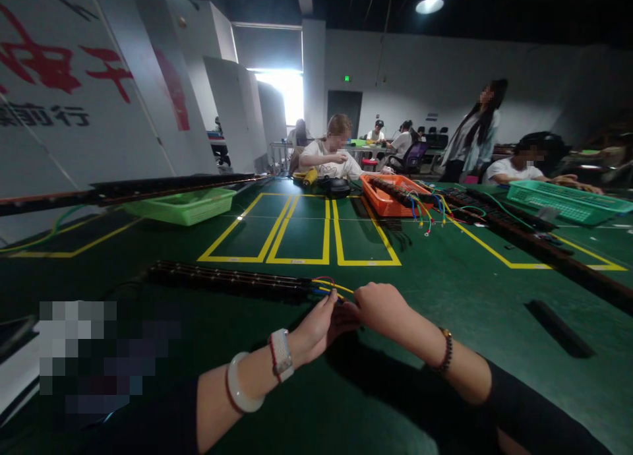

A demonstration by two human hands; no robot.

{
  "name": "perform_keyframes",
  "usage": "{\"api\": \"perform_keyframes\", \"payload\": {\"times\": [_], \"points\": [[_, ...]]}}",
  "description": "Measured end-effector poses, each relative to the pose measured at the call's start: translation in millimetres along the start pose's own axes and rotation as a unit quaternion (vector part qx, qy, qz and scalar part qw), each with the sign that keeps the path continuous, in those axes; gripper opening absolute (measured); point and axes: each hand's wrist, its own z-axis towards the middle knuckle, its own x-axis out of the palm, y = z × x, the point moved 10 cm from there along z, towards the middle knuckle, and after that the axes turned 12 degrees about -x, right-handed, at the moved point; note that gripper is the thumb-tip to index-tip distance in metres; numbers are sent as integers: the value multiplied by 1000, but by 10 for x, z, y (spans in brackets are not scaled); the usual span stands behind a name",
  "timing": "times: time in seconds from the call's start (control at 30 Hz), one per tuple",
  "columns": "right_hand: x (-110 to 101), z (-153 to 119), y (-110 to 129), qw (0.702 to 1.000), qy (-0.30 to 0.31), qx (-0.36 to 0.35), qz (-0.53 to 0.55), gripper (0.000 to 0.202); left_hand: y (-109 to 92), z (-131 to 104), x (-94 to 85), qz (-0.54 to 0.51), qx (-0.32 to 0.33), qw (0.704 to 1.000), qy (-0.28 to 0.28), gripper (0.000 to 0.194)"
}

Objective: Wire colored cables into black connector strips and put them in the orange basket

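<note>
A long dark strip (227, 278) with thin copper-coloured lines along it lies on the green table, and yellow, blue and red wires (324, 285) come out of its right end. My left hand (316, 323) is closed on these wires, thumb uppermost, close to the strip's end. Just to its right, my right hand (383, 306) is closed at the far end of the same wires, its knuckles toward the back of the table. Its fingers hide the wire tips, and the two hands meet or nearly meet.
Yellow tape outlines (297, 262) mark the table. Beyond stand a green basket (208, 206) and an orange basket (376, 204) holding a wired strip. A teal basket (568, 201), long dark strips (534, 241) and a short black bar (558, 328) lie right. A person (316, 155) sits opposite.
</note>
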Motion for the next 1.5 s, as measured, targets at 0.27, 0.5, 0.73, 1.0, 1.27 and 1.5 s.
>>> {"api": "perform_keyframes", "payload": {"times": [0.27,0.5,0.73,1.0,1.27,1.5], "points": [[-161,61,-175,997,-58,38,-30,39,-28,-23,-68,29,-1,999,-39,24],[250,184,-195,999,15,22,17,37,-34,-60,-43,36,-21,998,-42,28],[-199,-19,-192,997,-62,53,5,55,4,38,-78,-4,-21,1000,-10,23],[-85,-140,402,996,-18,-78,27,29,27,12,-35,-56,-45,997,8,27],[-169,-116,266,998,-9,-65,-3,24,14,0,-1,-15,-29,999,38,30],[39,3,141,999,25,-34,9,23,58,11,63,110,-11,992,69,16]]}}
